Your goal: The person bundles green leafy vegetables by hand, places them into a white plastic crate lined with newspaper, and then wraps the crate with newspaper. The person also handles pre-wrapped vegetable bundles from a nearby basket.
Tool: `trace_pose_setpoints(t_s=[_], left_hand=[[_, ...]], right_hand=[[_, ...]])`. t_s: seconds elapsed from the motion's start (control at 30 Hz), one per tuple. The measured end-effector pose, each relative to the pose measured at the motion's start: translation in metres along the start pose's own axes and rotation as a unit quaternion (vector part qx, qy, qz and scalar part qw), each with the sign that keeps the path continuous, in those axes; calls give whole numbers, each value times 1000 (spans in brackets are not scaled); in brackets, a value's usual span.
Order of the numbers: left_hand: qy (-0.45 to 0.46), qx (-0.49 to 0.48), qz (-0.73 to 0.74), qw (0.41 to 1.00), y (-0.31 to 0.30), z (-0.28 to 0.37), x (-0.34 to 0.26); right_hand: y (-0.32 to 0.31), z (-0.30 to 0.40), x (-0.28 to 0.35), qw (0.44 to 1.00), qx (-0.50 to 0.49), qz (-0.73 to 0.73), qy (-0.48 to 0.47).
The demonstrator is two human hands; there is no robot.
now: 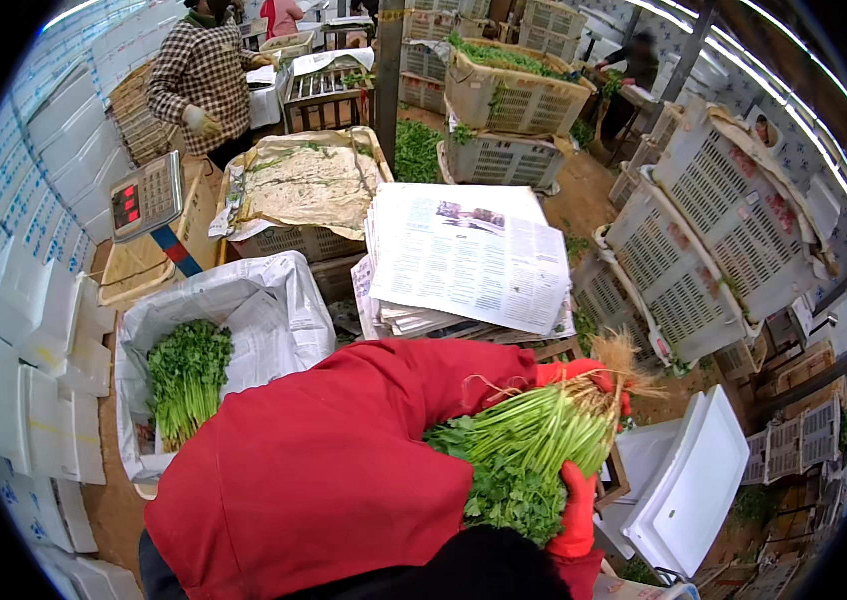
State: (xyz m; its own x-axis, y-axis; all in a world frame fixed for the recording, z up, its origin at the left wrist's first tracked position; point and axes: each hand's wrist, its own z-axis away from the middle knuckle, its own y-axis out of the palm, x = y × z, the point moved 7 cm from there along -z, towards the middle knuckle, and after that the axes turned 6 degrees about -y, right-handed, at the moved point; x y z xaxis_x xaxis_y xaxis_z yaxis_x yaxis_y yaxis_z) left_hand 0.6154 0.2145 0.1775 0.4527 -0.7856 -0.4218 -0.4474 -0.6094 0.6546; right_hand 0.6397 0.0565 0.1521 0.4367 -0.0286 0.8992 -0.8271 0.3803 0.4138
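Observation:
A large bunch of leafy green herbs with pale stems and tan roots (543, 435) lies between my hands, roots pointing to the upper right. My left hand (581, 373), in a red glove, grips it near the roots; the herbs partly cover its fingers. Lower down, my right hand (579, 510), also red-gloved, is closed around the side of the bunch by the leaves. A red sleeve hides part of the leaves. To the left, another bunch of herbs (187, 382) lies in a crate lined with newspaper (281, 300).
A stack of newspapers (468, 262) stands ahead, beside a cloth-covered crate (311, 180). A digital scale (146, 199) is at the left. White foam boxes (41, 420) line the left wall; plastic crates (678, 262) and a foam lid (693, 480) stand right. A person in a checked jacket (202, 82) stands beyond.

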Motion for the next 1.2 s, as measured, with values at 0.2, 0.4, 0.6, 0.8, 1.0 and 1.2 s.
trace_pose_setpoints(t_s=[0.2, 0.4, 0.6, 0.8, 1.0, 1.2], left_hand=[[-95, -166, -460, 867, -124, 64, 14], [-154, -400, -593, 682, -150, 153, -62], [-280, -452, -574, 622, -52, 228, -86], [-368, -452, -446, 679, -40, 238, 16], [-294, -441, -497, 687, -40, 200, -32], [-330, -467, -676, 465, -82, 269, -40]], right_hand=[[-146, -37, -147, 905, -194, 370, -79], [-129, -28, -139, 914, -228, 334, -37], [-142, 8, -122, 931, -228, 212, 189], [-81, -28, -147, 954, -183, 236, -35], [-24, -7, -137, 958, -254, -27, -131], [-69, 7, -165, 946, -193, 260, -27]])
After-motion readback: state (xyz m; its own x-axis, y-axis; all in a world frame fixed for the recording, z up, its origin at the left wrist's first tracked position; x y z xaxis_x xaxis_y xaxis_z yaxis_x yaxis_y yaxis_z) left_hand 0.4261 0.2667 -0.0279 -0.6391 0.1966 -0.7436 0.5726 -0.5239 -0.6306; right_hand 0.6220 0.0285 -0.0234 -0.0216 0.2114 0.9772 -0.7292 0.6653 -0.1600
